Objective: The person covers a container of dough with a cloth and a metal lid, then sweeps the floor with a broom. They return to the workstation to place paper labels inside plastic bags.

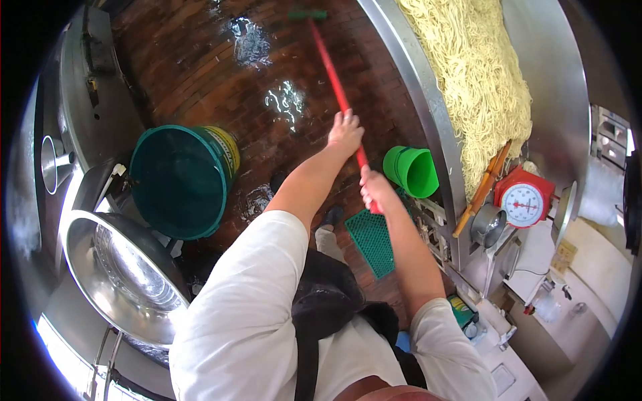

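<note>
A broom with a long red handle (328, 64) reaches away from me over the wet floor. Its green head (307, 14) is small and blurred at the top of the view. My left hand (346, 134) is wrapped round the middle of the handle. Closer to my body, my right hand (376, 190) grips the same handle near its end. Just right of my hands a bright green bucket (410, 172) is on the floor. Below it lies a green plastic crate or mat with holes (374, 242).
Wet brown brick floor (194, 73) stretches ahead. On the left are a large dark green tub (177, 184) and a big metal bowl (120, 274). A metal table (548, 67) on the right bears heaped noodles (478, 80), a rolling pin (483, 187) and a red scale (523, 200).
</note>
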`<state>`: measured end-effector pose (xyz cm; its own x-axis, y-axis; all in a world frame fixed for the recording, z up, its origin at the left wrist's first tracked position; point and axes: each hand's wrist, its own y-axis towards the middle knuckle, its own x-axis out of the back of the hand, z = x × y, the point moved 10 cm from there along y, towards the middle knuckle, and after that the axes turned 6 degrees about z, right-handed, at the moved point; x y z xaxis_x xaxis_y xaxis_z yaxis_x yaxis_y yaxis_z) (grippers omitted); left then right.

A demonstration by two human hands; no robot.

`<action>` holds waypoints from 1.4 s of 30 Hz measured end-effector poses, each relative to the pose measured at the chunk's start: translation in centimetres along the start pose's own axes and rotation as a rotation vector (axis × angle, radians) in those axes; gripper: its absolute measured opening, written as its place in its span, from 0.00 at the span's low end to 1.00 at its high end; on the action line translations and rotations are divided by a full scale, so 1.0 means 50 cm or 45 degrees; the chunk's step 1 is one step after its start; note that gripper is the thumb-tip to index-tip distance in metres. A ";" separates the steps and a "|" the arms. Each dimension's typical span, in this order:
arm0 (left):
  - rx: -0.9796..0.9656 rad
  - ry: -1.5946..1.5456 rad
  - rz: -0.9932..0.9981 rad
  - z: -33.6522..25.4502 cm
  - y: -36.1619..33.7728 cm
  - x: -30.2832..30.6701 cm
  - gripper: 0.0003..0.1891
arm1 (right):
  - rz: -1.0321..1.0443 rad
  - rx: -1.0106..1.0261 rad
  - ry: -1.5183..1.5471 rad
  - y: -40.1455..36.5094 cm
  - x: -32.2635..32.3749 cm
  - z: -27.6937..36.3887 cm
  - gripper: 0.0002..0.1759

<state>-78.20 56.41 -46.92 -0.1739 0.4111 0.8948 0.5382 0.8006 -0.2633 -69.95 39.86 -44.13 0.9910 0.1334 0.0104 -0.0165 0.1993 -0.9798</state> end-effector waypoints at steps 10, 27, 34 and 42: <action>-0.516 -0.099 0.679 -0.399 -0.555 -0.229 0.11 | -0.099 -0.134 -0.825 -0.464 0.068 -0.632 0.32; -0.287 0.148 0.112 -0.322 -0.076 -0.118 0.18 | -0.139 0.276 -0.269 -0.015 0.156 -0.205 0.36; -0.370 0.196 0.456 -0.611 -0.547 -0.475 0.15 | 0.015 0.230 -0.805 -0.316 0.247 -0.901 0.38; -0.416 0.045 0.357 -0.811 -0.604 -0.389 0.11 | -0.061 0.263 -0.746 -0.468 0.409 -0.999 0.33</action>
<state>-57.64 6.56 -41.77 0.0418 0.5735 0.8181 0.7944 0.4776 -0.3754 -42.67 -10.57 -30.97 0.7548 0.6184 0.2188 -0.0573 0.3944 -0.9171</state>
